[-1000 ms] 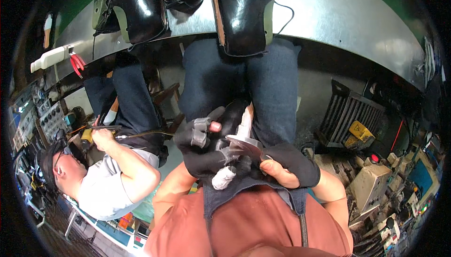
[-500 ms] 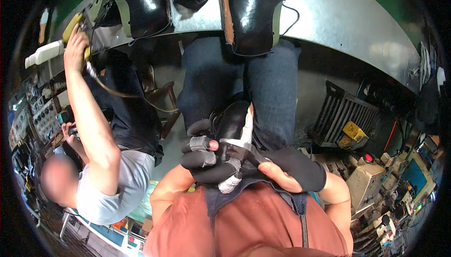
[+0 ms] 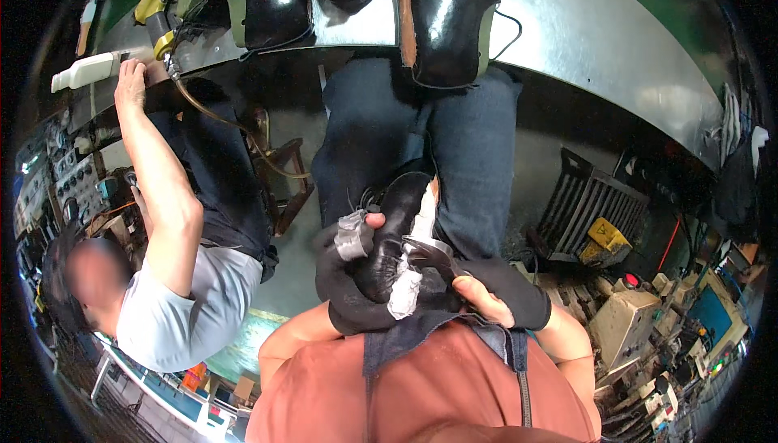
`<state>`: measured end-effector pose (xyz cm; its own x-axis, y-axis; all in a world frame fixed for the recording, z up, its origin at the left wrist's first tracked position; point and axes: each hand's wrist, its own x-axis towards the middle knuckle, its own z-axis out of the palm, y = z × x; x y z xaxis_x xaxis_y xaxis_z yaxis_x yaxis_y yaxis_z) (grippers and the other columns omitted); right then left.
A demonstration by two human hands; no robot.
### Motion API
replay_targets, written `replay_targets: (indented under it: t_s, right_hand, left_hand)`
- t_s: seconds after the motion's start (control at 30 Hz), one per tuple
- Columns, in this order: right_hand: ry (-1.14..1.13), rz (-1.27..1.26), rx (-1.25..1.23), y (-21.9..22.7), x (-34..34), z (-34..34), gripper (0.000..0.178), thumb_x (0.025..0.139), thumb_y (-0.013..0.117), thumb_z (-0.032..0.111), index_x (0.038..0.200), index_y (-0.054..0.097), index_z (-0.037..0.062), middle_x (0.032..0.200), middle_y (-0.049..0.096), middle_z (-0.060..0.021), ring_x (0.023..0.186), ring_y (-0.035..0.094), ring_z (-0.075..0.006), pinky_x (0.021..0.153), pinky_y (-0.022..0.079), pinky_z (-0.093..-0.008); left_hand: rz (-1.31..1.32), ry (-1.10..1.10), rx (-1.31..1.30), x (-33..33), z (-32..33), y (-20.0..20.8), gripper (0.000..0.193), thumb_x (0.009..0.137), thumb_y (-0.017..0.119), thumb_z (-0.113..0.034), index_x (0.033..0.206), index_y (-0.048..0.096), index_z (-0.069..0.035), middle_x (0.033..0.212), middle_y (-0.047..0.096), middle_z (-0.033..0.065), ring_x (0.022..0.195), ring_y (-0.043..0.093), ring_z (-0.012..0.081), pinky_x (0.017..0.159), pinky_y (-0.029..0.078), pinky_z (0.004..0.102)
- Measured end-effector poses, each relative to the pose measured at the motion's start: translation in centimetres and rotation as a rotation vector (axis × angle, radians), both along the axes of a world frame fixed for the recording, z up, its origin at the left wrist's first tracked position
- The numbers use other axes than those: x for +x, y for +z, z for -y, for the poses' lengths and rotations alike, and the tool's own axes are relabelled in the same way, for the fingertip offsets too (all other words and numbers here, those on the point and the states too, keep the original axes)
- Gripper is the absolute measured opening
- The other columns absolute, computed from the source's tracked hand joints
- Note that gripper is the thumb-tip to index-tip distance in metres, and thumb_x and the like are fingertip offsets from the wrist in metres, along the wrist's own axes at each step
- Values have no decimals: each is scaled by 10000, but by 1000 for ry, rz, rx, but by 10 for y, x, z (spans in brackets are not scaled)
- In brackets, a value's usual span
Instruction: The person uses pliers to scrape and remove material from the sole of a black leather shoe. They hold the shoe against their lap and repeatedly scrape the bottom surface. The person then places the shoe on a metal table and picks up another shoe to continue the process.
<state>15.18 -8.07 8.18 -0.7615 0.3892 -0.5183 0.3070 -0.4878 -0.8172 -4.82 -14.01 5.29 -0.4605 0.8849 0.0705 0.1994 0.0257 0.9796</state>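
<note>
A black leather boot or shoe (image 3: 399,204) lies across my lap, a whitish strip along one side of it. My left hand (image 3: 344,277), in a black glove with grey tape around the fingers, is closed around the shoe from the left. My right hand (image 3: 502,293), black-gloved with the thumb bare, grips a dark metal hand tool (image 3: 433,255) and presses it against the shoe's whitish edge. The tool's exact kind is partly hidden by the hand and the shoe.
Several black boots (image 3: 450,21) with green parts and loose laces stand on the metal bench (image 3: 583,38) ahead. A co-worker's hand (image 3: 131,86) is by a white bottle (image 3: 89,70) and a yellow air tool (image 3: 154,5) at left. Right: slatted crate (image 3: 575,208), machine (image 3: 624,317).
My left fingers have shifted over the shoe, showing more of its wrinkled black leather. My right hand has moved slightly left with the tool. The co-worker's hand has left the yellow tool.
</note>
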Motion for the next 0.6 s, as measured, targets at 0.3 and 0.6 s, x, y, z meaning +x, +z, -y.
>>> replay_targets:
  t_s: [0.3, 0.6]
  right_hand:
    - [102, 49, 247, 11, 19, -12, 269, 990, 456, 231, 911, 604, 21, 736, 608, -118, 658, 608, -232, 617, 461, -340]
    - [241, 38, 83, 14, 18, -22, 300, 1003, 438, 254, 886, 565, 10, 714, 574, -133, 616, 575, -242, 593, 456, -363]
  left_hand:
    - [-246, -408, 115, -29, -15, 10, 679, 574, 878, -221, 1089, 486, -16, 1140, 509, 196, 1081, 568, 343, 943, 473, 461]
    - [14, -335, 89, -22, -8, -2, 675, 537, 875, -185, 1084, 518, -13, 1158, 517, 208, 1096, 560, 353, 950, 466, 475]
